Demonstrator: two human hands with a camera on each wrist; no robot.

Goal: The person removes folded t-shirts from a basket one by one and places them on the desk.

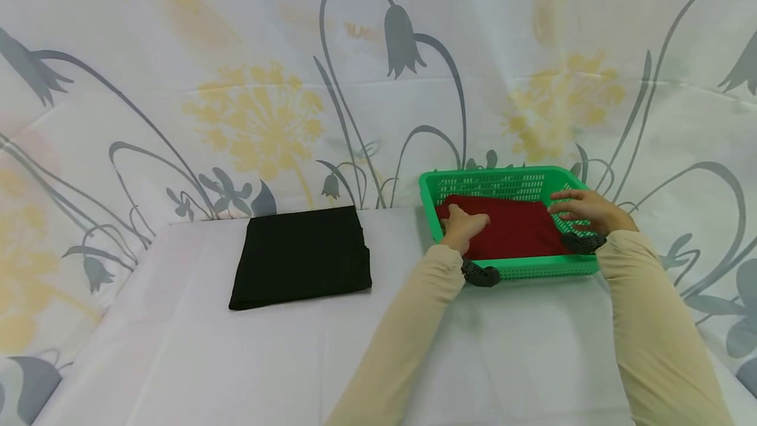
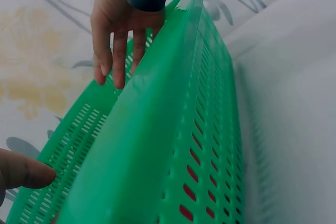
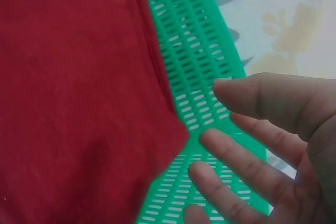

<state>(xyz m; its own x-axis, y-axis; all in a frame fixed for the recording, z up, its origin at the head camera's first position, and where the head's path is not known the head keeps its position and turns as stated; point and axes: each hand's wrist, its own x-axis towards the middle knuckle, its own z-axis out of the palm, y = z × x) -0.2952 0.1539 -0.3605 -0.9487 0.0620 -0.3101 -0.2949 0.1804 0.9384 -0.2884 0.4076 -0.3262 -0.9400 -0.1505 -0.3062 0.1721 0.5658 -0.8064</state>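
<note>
A folded dark red cloth [image 1: 508, 225] lies flat inside a green plastic basket [image 1: 532, 268] with slotted walls. My left hand [image 1: 464, 225] reaches over the near rim at the cloth's left end, thumb held apart; some of its fingertips are hidden. In the left wrist view, a single left finger [image 2: 29, 170] shows beside the basket wall. My right hand [image 1: 588, 211] hovers at the basket's right side, its spread fingers [image 3: 236, 166] next to the cloth's edge and holding nothing. The right wrist view shows a gap between those fingers and the red cloth [image 3: 79, 87].
Left of the basket, a folded black cloth [image 1: 301, 258] lies on the white table cover [image 1: 248, 360]. A flower-patterned curtain [image 1: 367, 117] hangs behind, close to the basket's back wall. Both wrists carry dark straps with devices.
</note>
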